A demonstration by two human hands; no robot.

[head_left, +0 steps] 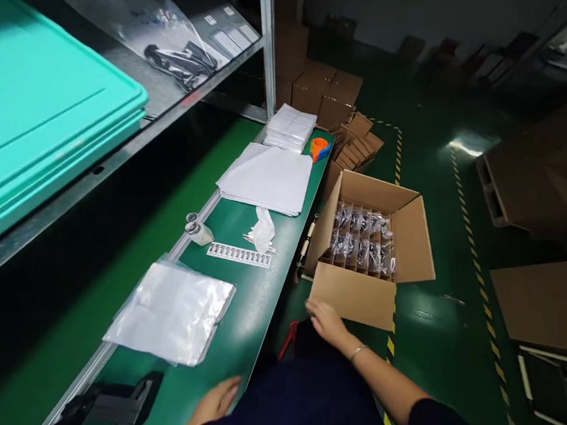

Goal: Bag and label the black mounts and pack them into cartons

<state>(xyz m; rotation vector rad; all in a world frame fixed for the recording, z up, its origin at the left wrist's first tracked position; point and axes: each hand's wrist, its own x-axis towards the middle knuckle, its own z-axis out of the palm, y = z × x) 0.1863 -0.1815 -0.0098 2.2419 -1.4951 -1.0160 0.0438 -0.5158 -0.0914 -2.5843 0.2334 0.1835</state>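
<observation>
While the open brown cardboard box [355,297] stands low beside the long green worktable [257,302], close to its right edge, the right hand [326,322] lies against the lower left corner of the box's front flap. Its fingers are stretched out and flat, not closed on anything that shows. The left hand [214,398] rests on the near edge of the table, also spread and holding nothing.

The box is filled with small black parts in clear plastic bags [362,241], which sit in cardboard dividers, so I judge it rather heavy for its size. Its walls look stiff, but the four flaps are loose and would bend if pulled. A safer hold seems to be under the bottom edge or on two opposite walls. On the table lies a flat pile of clear plastic bags [172,312], soft and slippery by the look, and further away a stack of white sheets [269,177].
</observation>
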